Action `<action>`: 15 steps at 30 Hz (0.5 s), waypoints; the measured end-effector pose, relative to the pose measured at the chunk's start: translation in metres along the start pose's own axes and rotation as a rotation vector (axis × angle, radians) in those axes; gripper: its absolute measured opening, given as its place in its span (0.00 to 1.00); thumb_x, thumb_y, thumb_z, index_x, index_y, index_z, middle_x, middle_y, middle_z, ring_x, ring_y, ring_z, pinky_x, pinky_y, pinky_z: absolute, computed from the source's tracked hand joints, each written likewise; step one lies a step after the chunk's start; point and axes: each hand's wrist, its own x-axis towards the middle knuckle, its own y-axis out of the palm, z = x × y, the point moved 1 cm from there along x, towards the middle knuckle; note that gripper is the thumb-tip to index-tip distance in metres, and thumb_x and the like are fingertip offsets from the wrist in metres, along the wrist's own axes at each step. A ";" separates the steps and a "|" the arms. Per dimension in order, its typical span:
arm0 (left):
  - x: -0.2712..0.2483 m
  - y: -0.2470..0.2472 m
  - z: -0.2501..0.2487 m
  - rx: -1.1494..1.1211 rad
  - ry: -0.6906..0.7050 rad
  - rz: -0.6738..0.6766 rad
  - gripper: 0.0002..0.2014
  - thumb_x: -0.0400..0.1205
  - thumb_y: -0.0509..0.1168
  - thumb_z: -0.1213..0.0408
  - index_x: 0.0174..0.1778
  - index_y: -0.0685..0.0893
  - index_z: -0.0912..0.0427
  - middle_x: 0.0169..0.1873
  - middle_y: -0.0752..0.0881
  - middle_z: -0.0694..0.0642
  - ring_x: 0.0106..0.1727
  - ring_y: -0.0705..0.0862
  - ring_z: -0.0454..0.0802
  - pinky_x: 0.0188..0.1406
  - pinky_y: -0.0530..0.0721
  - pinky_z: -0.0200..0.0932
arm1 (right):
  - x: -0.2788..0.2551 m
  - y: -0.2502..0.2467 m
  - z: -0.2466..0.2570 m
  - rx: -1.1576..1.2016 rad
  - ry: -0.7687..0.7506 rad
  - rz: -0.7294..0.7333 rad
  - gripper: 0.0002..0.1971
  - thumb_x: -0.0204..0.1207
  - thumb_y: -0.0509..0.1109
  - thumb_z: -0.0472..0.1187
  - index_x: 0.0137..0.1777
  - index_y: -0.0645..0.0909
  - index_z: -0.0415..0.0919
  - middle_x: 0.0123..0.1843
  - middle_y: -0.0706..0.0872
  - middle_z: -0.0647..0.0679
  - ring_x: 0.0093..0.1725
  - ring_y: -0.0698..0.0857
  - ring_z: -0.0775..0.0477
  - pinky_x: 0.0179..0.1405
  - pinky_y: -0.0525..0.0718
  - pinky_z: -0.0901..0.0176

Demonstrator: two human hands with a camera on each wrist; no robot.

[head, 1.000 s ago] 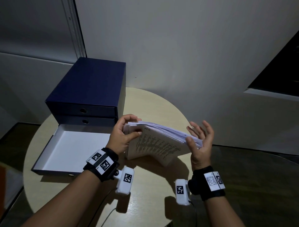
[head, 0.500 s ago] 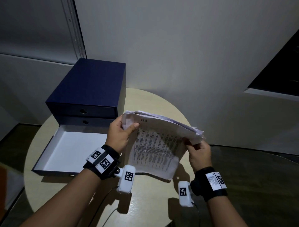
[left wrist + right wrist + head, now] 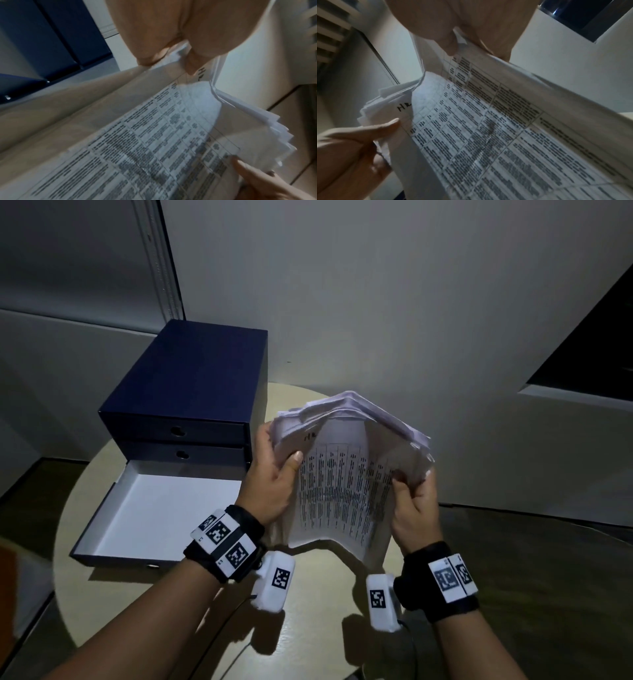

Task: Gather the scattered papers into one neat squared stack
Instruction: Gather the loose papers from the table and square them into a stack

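A thick bundle of white printed papers (image 3: 342, 484) stands on edge above the round table (image 3: 308, 628), bowed outward in the middle. My left hand (image 3: 274, 470) grips its upper left side, thumb on the printed front sheet. At the upper right corner my right hand (image 3: 416, 498) pinches the bundle, where the sheet edges fan unevenly. The left wrist view shows the papers (image 3: 154, 142) with my left hand (image 3: 180, 58) pinching the top edge. In the right wrist view the papers (image 3: 488, 128) are clamped under my right hand (image 3: 462, 44).
A dark blue drawer box (image 3: 185, 395) stands at the table's back left. Its lowest drawer (image 3: 113, 546) is pulled out in front of it, white inside. A grey wall rises close behind the table, and dark floor lies to the right.
The bundle has swung from lying nearly flat to standing upright, lifted and bowed. My right hand went from open fingers against its end to a pinch on the right corner.
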 end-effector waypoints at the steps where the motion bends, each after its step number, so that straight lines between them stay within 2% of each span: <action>1: -0.004 0.000 0.000 0.004 0.030 -0.010 0.26 0.85 0.63 0.67 0.65 0.61 0.32 0.60 0.78 0.36 0.59 0.83 0.34 0.52 0.86 0.40 | -0.003 0.001 -0.001 0.012 0.000 -0.010 0.26 0.79 0.61 0.45 0.72 0.66 0.72 0.71 0.81 0.50 0.72 0.80 0.47 0.71 0.79 0.34; 3: -0.011 -0.002 0.010 -0.017 0.054 -0.050 0.31 0.81 0.67 0.75 0.66 0.62 0.37 0.61 0.76 0.39 0.58 0.82 0.28 0.52 0.84 0.29 | -0.012 0.001 -0.008 0.035 0.027 -0.014 0.28 0.80 0.64 0.42 0.74 0.62 0.72 0.71 0.80 0.48 0.71 0.80 0.46 0.70 0.79 0.33; 5: -0.014 -0.005 0.027 -0.030 -0.020 -0.055 0.33 0.77 0.69 0.81 0.67 0.63 0.47 0.60 0.75 0.43 0.57 0.80 0.24 0.52 0.80 0.23 | -0.019 0.001 -0.019 0.024 0.062 0.003 0.35 0.82 0.65 0.31 0.68 0.60 0.76 0.69 0.79 0.48 0.67 0.81 0.51 0.69 0.81 0.36; 7: -0.013 -0.009 0.046 -0.075 -0.138 -0.030 0.34 0.74 0.69 0.85 0.64 0.67 0.45 0.60 0.77 0.49 0.61 0.83 0.40 0.56 0.82 0.32 | -0.021 0.000 -0.031 0.019 0.120 -0.002 0.41 0.79 0.65 0.23 0.65 0.58 0.75 0.68 0.78 0.45 0.63 0.80 0.58 0.70 0.79 0.42; 8: -0.012 -0.010 0.050 -0.083 -0.186 -0.023 0.34 0.74 0.69 0.85 0.61 0.70 0.41 0.59 0.80 0.51 0.60 0.84 0.47 0.57 0.84 0.40 | -0.021 0.001 -0.035 0.021 0.142 -0.004 0.42 0.78 0.66 0.21 0.64 0.57 0.75 0.67 0.78 0.44 0.63 0.80 0.58 0.70 0.78 0.45; 9: -0.010 -0.011 0.052 -0.076 -0.211 -0.025 0.32 0.73 0.69 0.83 0.58 0.73 0.38 0.57 0.83 0.52 0.58 0.85 0.50 0.58 0.84 0.47 | -0.019 0.001 -0.039 0.019 0.149 -0.002 0.43 0.77 0.66 0.20 0.64 0.57 0.75 0.67 0.78 0.46 0.64 0.80 0.57 0.70 0.78 0.48; 10: -0.008 -0.013 0.054 -0.064 -0.218 -0.027 0.30 0.72 0.70 0.79 0.55 0.76 0.36 0.56 0.84 0.51 0.57 0.85 0.50 0.59 0.84 0.50 | -0.017 0.001 -0.044 0.011 0.148 -0.003 0.43 0.77 0.66 0.20 0.64 0.58 0.75 0.66 0.79 0.47 0.64 0.80 0.55 0.68 0.78 0.52; 12: -0.005 -0.015 0.053 -0.069 -0.207 -0.014 0.27 0.68 0.69 0.74 0.52 0.78 0.35 0.54 0.84 0.49 0.54 0.84 0.47 0.54 0.84 0.48 | -0.012 -0.002 -0.052 -0.005 0.136 -0.016 0.41 0.76 0.66 0.18 0.65 0.62 0.70 0.63 0.80 0.49 0.60 0.83 0.61 0.61 0.82 0.64; 14: -0.004 -0.015 0.054 -0.087 -0.198 0.013 0.25 0.70 0.69 0.77 0.53 0.79 0.42 0.53 0.85 0.51 0.52 0.84 0.47 0.49 0.82 0.44 | -0.011 -0.005 -0.054 -0.034 0.099 -0.019 0.36 0.75 0.66 0.16 0.68 0.66 0.57 0.60 0.80 0.53 0.55 0.85 0.66 0.53 0.84 0.72; 15: -0.004 -0.014 0.053 -0.088 -0.195 0.026 0.22 0.73 0.69 0.78 0.53 0.79 0.46 0.52 0.85 0.52 0.51 0.84 0.47 0.49 0.81 0.44 | -0.011 -0.004 -0.055 -0.055 0.091 -0.007 0.32 0.76 0.67 0.18 0.69 0.66 0.51 0.59 0.81 0.56 0.55 0.85 0.64 0.51 0.83 0.74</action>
